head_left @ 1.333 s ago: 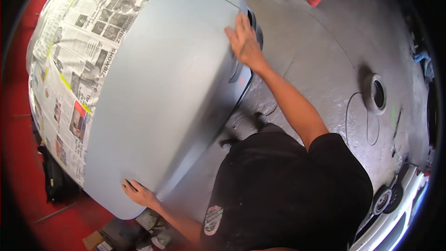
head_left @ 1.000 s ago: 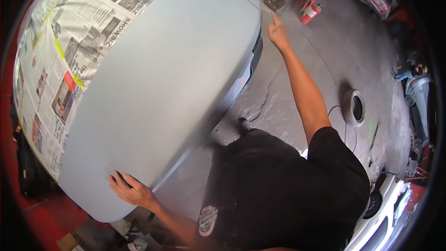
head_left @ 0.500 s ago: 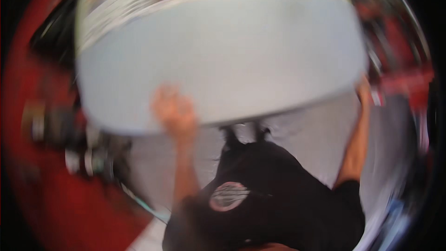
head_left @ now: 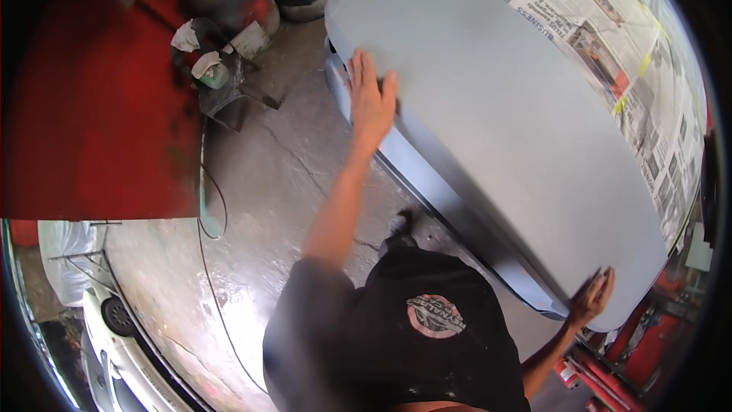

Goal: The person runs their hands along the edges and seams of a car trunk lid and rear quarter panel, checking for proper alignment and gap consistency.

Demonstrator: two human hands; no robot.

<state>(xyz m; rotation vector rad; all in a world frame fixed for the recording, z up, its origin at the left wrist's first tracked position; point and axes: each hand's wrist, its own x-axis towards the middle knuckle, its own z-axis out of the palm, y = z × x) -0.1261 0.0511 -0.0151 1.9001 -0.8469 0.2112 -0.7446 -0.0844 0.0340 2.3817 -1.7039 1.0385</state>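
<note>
1. Right bare hand (head_left: pixel 590 304) has been brought to the right corner of the curved, matte-grey car panel (head_left: pixel 503 114), fingers extended.
2. Left bare hand (head_left: pixel 371 107) is spread open along its near edge.
3. Panel is seen below both.

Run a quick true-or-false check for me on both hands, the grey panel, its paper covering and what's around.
1. The left hand is at the edge of the grey panel. True.
2. The right hand is at the upper end of the grey panel. False: it is at the panel's lower right end in the picture.
3. Newspaper with yellow tape on it lies beyond the bare grey area. True.
4. A white car stands at the upper right of the view. False: the white car is at the lower left.
5. The person's shirt is black with a round emblem. True.
</note>
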